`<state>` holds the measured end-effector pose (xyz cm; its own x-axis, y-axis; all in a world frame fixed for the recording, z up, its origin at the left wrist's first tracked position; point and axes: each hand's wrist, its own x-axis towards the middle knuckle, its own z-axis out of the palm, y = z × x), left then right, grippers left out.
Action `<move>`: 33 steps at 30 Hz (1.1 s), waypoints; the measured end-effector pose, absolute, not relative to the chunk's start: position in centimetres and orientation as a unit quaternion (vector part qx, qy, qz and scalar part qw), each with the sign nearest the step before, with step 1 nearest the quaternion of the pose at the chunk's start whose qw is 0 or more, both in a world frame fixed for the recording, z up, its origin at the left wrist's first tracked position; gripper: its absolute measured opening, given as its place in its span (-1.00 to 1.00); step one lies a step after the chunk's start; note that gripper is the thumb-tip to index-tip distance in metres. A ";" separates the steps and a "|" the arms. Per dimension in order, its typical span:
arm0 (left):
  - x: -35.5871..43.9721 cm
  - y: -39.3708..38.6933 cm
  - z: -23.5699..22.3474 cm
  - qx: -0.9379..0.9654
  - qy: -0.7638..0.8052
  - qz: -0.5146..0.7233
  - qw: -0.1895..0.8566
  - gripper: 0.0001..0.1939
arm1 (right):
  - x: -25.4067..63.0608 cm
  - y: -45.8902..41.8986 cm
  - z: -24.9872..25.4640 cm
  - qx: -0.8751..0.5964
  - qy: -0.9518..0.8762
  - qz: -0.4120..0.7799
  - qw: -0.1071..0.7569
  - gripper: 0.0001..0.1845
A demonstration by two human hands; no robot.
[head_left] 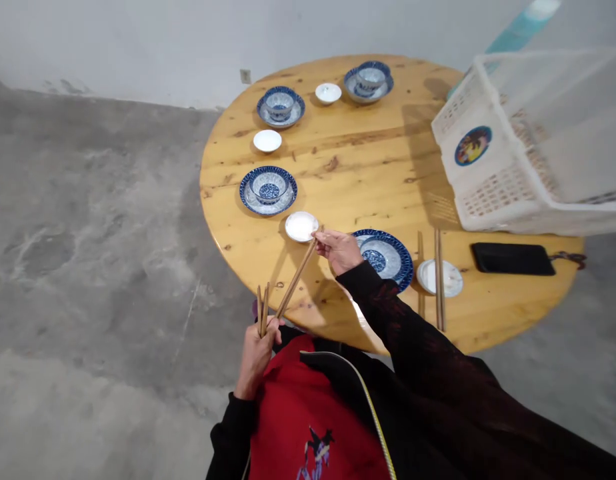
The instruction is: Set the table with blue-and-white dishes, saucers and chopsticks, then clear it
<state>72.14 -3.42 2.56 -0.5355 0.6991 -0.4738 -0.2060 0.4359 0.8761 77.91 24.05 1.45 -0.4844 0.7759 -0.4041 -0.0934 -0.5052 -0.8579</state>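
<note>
Wooden chopsticks [262, 310] stand up out of my left hand [259, 348], which is closed around them near the table's front left edge. My right hand [338, 250] pinches the far end of a slanting pair of chopsticks [297, 280], whose lower end reaches my left hand. Just beyond the right fingertips is a small white dish [301, 227]. Partly behind my right wrist lies a blue-patterned plate with a bowl [388, 260] on it. Another pair of chopsticks [440, 280] rests across small white dishes [451, 279] to the right.
The round wooden table [338, 180] holds more blue-patterned bowls on plates [269, 191] and small white dishes [267, 141] along its left and far side. A white plastic crate [481, 160] stands at the right, with a black phone [513, 259] in front of it.
</note>
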 end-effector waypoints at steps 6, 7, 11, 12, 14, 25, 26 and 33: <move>66.3 -1.9 2.3 0.224 0.711 0.461 0.482 -0.47 | 75.9 22.7 -0.2 -0.468 -0.380 0.730 0.323 -0.61; 65.6 -1.3 2.2 0.236 0.715 0.452 0.478 -0.48 | 75.7 22.6 -0.3 -0.476 -0.380 0.723 0.326 -0.61; 64.0 1.7 1.5 0.259 0.733 0.420 0.469 -0.57 | 74.7 24.3 -0.1 -0.489 -0.395 0.697 0.345 -0.63; 63.8 2.6 1.4 0.264 0.728 0.420 0.472 -0.57 | 74.4 25.1 -0.1 -0.490 -0.405 0.689 0.346 -0.65; 63.4 4.3 1.0 0.271 0.710 0.436 0.482 -0.57 | 73.9 27.0 -0.1 -0.497 -0.426 0.673 0.344 -0.69; 60.5 10.2 -2.1 0.222 0.695 0.469 0.498 -0.74 | 71.9 32.7 -2.8 -0.557 -0.433 0.625 0.335 -0.80; 60.4 10.4 -2.2 0.222 0.694 0.470 0.498 -0.75 | 71.9 32.9 -2.8 -0.560 -0.435 0.620 0.336 -0.80; 60.1 10.9 -2.6 0.217 0.700 0.470 0.493 -0.76 | 71.4 33.5 -3.3 -0.544 -0.452 0.632 0.317 -0.73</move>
<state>60.14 10.88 -2.62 -0.4207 0.7666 -0.4851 -0.1594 0.4640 0.8714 71.39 33.51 -3.31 -0.2079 0.8925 -0.4002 0.0906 -0.3898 -0.9164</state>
